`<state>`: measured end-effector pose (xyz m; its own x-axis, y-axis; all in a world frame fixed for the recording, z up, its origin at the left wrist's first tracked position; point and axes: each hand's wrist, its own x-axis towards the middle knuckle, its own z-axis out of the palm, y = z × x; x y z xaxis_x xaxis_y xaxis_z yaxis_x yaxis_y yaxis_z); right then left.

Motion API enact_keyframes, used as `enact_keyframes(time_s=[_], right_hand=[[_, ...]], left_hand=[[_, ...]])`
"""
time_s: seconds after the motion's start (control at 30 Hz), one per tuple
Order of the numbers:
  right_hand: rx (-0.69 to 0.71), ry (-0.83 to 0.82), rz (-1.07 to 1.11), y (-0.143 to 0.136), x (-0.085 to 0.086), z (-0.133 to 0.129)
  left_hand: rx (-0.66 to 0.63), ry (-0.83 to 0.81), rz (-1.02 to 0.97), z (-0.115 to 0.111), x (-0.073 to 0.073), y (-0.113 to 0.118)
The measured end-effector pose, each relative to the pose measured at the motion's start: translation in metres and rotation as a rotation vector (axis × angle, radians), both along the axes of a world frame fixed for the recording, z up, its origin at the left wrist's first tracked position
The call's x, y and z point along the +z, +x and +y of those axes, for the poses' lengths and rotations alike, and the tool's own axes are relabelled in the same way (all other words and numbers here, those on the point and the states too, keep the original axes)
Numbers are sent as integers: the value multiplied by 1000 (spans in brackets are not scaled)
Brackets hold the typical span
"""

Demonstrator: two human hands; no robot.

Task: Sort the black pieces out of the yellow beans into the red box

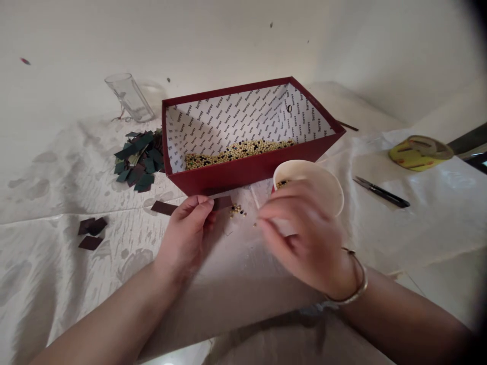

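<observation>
pale cloth (57, 218): left hand (190, 223) pinching one brown strip (222, 204); right hand (304, 235) by one cup (330, 187), grip unclear.

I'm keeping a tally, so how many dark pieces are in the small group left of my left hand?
3: the back left piece, the back right piece and the front piece. Another may be hidden beneath.

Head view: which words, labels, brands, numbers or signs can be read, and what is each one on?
"rret", repeated across the white lining of the red box; the word's first letters are too small to settle.
Markings on the yellow round item: too blurred to read.
</observation>
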<state>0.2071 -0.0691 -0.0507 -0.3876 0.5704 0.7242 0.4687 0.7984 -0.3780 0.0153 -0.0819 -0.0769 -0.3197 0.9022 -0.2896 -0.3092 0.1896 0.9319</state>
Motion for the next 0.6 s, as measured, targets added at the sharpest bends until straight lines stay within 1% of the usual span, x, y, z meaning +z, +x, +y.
enact_keyframes(time_s=[0.03,0.07,0.1,0.2,0.27,0.37,0.5,0.6], right_hand=[[84,-81,-112,-5,-3,-2],[133,-155,-218,-9,-6,-4],[145,-215,-303,-13,-10,-4],[70,-309,-440,-22,-23,-1],[20,-323,-479,-25,-30,2],[0,-323,-523,-28,-36,5],[-15,-310,-539,-33,-38,8],[-9,-330,-542,-36,-40,12]], left_hand=[[-6,2,-1,0,0,0],[-8,3,-3,0,1,0],[-5,-1,-2,0,2,0],[2,-19,15,0,4,1],[5,-24,33,0,4,2],[15,-31,38,0,5,3],[18,-22,36,-1,4,3],[13,-17,35,-1,3,3]])
